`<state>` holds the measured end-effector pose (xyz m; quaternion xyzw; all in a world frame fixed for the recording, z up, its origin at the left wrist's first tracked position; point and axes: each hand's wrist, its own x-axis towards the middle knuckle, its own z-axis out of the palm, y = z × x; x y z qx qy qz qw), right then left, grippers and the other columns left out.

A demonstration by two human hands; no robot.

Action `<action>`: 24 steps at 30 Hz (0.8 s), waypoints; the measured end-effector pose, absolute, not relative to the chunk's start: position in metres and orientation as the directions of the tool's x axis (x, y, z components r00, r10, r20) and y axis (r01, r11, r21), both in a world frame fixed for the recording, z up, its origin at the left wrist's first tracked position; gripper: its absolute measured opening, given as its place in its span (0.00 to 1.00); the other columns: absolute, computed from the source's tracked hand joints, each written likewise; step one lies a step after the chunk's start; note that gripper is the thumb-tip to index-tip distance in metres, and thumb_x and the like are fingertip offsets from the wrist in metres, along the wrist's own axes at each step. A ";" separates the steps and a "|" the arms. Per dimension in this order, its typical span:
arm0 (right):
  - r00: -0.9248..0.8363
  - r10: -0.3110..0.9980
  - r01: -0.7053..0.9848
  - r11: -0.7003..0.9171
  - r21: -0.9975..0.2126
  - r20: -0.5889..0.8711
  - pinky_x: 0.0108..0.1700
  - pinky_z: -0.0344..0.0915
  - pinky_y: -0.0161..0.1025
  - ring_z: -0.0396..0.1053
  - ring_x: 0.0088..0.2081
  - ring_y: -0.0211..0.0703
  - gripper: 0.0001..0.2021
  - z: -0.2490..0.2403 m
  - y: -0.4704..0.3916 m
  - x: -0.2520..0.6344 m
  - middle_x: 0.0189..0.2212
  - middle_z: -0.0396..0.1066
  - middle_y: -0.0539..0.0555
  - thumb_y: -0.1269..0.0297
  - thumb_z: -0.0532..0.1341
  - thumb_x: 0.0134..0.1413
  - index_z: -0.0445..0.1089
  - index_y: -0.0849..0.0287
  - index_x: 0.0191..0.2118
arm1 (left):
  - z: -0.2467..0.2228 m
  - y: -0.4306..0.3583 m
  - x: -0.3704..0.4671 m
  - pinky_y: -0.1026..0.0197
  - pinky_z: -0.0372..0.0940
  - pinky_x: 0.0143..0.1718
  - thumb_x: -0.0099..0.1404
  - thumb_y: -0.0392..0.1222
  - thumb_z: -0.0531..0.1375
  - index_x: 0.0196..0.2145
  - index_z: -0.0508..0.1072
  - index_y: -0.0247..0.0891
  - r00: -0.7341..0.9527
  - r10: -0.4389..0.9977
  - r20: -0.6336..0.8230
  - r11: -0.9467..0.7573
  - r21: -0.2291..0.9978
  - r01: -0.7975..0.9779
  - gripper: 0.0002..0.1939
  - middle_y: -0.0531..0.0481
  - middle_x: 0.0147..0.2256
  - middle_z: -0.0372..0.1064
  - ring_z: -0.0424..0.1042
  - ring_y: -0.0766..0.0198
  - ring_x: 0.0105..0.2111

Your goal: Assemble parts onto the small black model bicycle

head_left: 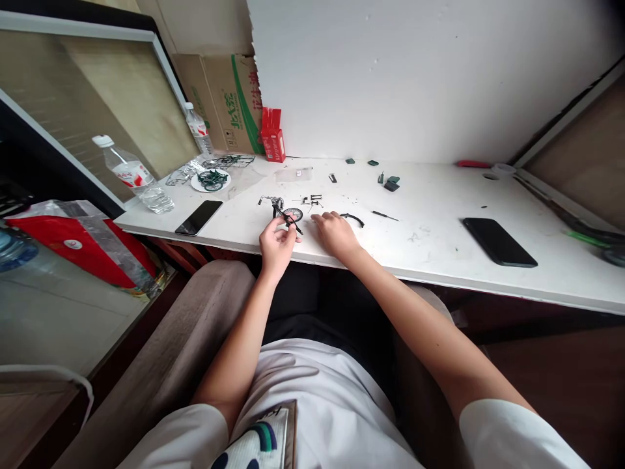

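Observation:
My left hand point(277, 246) is closed on a miniature bicycle point(279, 207) near the table's front edge. The model has silver handlebars, a black frame and a spoked wheel point(293, 214). Just right of it, my right hand point(334, 234) rests low over the tabletop with fingers curled; what its fingertips hold, if anything, is hidden. A curved black strip point(353, 219) lies beside that hand. Several small dark and metal parts point(315, 198) are scattered beyond both hands. Farther right is a thin black screwdriver point(385, 215).
On the white table point(420, 260) lie a phone point(199, 217) at left and a black phone-like slab point(500, 242) at right. A plate point(227, 184) holds green parts. Bottles point(139, 179), a red box point(273, 137) and a carton point(224, 104) stand behind. Dark green pieces point(392, 184) lie farther back.

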<state>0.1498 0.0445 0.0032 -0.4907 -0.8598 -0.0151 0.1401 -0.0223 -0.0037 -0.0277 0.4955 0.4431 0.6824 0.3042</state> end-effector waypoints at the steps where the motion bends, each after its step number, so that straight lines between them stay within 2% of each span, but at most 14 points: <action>1: -0.451 0.852 0.853 0.499 -0.151 0.266 0.48 0.65 0.45 0.71 0.50 0.58 0.20 0.003 0.046 0.151 0.48 0.77 0.69 0.77 0.52 0.69 0.77 0.65 0.57 | -0.028 -0.004 -0.022 0.62 0.79 0.33 0.67 0.52 0.69 0.50 0.78 0.35 -0.322 0.856 0.404 -0.420 0.907 0.022 0.20 0.38 0.52 0.80 0.78 0.69 0.28; 3: -0.390 0.867 0.831 0.477 -0.286 0.311 0.47 0.66 0.45 0.73 0.47 0.56 0.18 0.004 0.048 0.154 0.47 0.78 0.68 0.77 0.55 0.66 0.80 0.65 0.51 | -0.027 -0.005 -0.023 0.63 0.79 0.33 0.67 0.51 0.69 0.50 0.78 0.35 -0.317 0.860 0.400 -0.416 0.909 0.020 0.20 0.38 0.53 0.80 0.77 0.69 0.28; 5: -0.315 0.872 0.725 0.475 -0.498 0.374 0.48 0.69 0.44 0.75 0.42 0.52 0.14 0.008 0.048 0.155 0.43 0.80 0.64 0.75 0.58 0.64 0.81 0.64 0.48 | -0.027 -0.005 -0.024 0.62 0.79 0.33 0.67 0.50 0.69 0.50 0.78 0.35 -0.317 0.860 0.400 -0.415 0.910 0.021 0.20 0.39 0.52 0.80 0.77 0.69 0.28; 8: -0.244 0.893 0.386 0.448 -0.807 0.378 0.44 0.73 0.42 0.78 0.37 0.47 0.11 0.018 0.044 0.153 0.36 0.81 0.58 0.63 0.64 0.63 0.80 0.62 0.45 | -0.028 -0.006 -0.027 0.62 0.78 0.33 0.67 0.49 0.69 0.51 0.78 0.35 -0.323 0.859 0.396 -0.406 0.913 0.041 0.19 0.40 0.47 0.81 0.79 0.67 0.28; 10: -0.274 0.906 0.179 0.377 -0.909 0.322 0.39 0.74 0.40 0.79 0.35 0.45 0.14 0.026 0.037 0.148 0.36 0.81 0.58 0.56 0.68 0.59 0.80 0.61 0.43 | -0.029 -0.007 -0.028 0.63 0.76 0.32 0.67 0.49 0.69 0.51 0.78 0.35 -0.331 0.858 0.393 -0.393 0.917 0.070 0.19 0.42 0.42 0.82 0.80 0.64 0.28; 14: -0.337 0.916 0.033 0.243 -0.970 0.218 0.33 0.74 0.38 0.79 0.31 0.44 0.18 0.031 0.025 0.135 0.33 0.81 0.57 0.52 0.75 0.49 0.80 0.62 0.39 | -0.031 -0.007 -0.028 0.62 0.75 0.32 0.67 0.47 0.69 0.52 0.78 0.36 -0.329 0.848 0.415 -0.401 0.909 0.114 0.19 0.42 0.41 0.82 0.81 0.62 0.29; 24: -0.302 0.948 -0.118 0.066 -0.991 0.099 0.37 0.78 0.40 0.80 0.33 0.45 0.20 0.028 0.018 0.129 0.34 0.82 0.57 0.51 0.80 0.44 0.81 0.61 0.37 | -0.033 -0.008 -0.025 0.63 0.73 0.31 0.69 0.47 0.68 0.52 0.78 0.36 -0.320 0.836 0.446 -0.416 0.895 0.160 0.17 0.39 0.45 0.82 0.80 0.63 0.30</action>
